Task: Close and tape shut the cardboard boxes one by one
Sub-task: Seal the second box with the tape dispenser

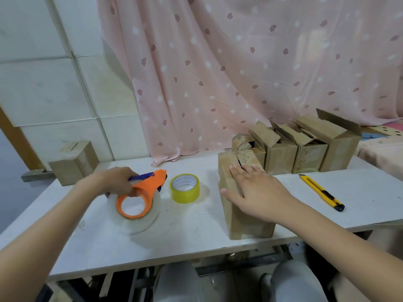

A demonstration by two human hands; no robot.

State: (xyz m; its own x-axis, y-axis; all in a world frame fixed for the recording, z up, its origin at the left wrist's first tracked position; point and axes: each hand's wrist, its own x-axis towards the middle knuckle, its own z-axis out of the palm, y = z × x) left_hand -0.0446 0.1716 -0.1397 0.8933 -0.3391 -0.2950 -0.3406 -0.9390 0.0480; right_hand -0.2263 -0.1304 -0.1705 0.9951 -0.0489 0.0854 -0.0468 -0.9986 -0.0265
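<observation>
Seemingly mid-setup, the head view — the only 1 given — shows a person seated at a white flat-topped desk [196,225] with both hands at work.

The right hand [259,192] lies flat on top of the nearest brown cardboard box [242,221], fingers [237,173] straight and spread, holding nothing but pressing down on the flaps. I judge this is done to keep the flaps shut and the box steady so tape can run along the seam; a jagged gap at the far end of the top suggests the flaps do not meet neatly there.

The left hand [118,182] has its fingers curled round the handle of an orange plastic tape dispenser loaded with a wide clear roll [139,205], which rests on the desk well apart from that box. The grip looks ready for lifting it over to the seam, which is not yet taped.

Between dispenser and box stands a yellow roll of tape [185,188], probably a spare kept within reach. Behind the pressed box, 4 more brown cardboard boxes with open flaps [305,153] stand in a row against the pink patterned curtain [218,73] — likely queued for their turn. At the far left corner sits a small closed cardboard box [74,164], set apart perhaps because it is finished, though I cannot tell whether it carries tape. A yellow utility knife [321,191] lies to the right, handy for cutting.
</observation>
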